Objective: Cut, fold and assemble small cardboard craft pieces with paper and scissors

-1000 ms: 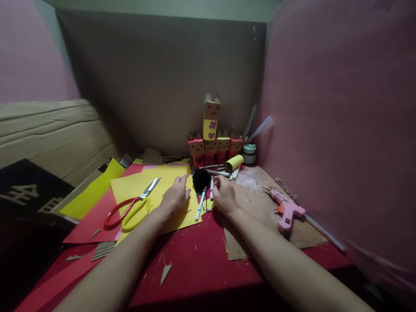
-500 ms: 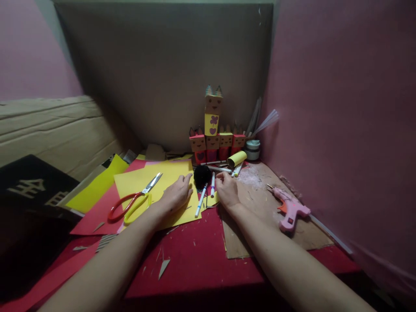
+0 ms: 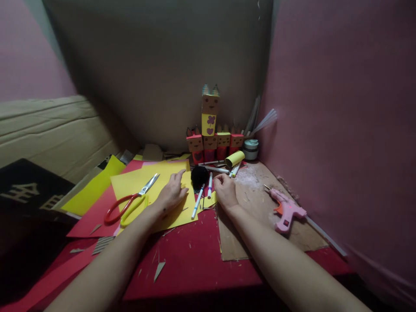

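My left hand [image 3: 173, 193] lies flat, fingers apart, on a yellow paper sheet [image 3: 136, 184]. A black pom-pom [image 3: 199, 177] sits just beyond its fingertips. My right hand [image 3: 225, 190] rests with curled fingers beside two white markers [image 3: 203, 195], at the edge of a small yellow paper piece; whether it pinches anything is hidden. Red-and-yellow scissors [image 3: 129, 204] lie on the yellow sheet left of my left hand.
Stacked paper-box figures [image 3: 211, 134] stand at the back with a yellow roll [image 3: 234, 159] and a small jar [image 3: 250, 150]. A pink glue gun [image 3: 285, 211] lies on a cardboard sheet [image 3: 260, 216] at right. Red paper, scraps and cardboard walls surround the area.
My left hand's fingers have lifted and spread a little on the yellow sheet. My right hand has stayed by the markers. The view has shifted slightly.
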### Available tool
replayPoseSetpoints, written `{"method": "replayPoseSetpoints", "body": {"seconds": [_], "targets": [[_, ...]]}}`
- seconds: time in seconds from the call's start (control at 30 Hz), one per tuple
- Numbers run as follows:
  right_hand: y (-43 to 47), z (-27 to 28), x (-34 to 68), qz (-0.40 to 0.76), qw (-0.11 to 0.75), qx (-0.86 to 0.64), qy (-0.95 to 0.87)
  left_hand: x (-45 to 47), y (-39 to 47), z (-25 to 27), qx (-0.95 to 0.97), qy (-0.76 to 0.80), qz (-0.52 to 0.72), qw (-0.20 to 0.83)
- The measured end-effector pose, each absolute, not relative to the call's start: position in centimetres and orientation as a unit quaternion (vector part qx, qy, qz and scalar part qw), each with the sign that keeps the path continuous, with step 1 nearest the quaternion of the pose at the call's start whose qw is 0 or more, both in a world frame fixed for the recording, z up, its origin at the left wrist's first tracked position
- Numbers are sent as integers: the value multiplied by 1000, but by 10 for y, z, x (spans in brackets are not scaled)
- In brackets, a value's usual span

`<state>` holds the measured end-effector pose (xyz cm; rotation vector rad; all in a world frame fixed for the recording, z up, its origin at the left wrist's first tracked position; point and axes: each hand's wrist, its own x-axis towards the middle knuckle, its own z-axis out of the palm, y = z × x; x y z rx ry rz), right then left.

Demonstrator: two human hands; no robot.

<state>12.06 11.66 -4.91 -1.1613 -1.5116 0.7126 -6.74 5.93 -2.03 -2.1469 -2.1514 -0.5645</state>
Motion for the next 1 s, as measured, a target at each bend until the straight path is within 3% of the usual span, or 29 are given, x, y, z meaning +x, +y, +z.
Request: {"method": "replayPoseSetpoints", "body": {"seconds": [0.27,0.47,0.77,1.0], "targets": [[118,-48,122,309,529,-483,-626,-43,100,10,-779,-612,-136,15],[117,-47,125,303,529,-476,-634,-39,120,8,-754,-644,-128,-3],[112,-50,123,320,543,-457,-628,-117,97,74,-656,-735,-168,20],[109,-47,124,317,532,-459,-638,-177,155,100,-521,-825,-217,15]]}}
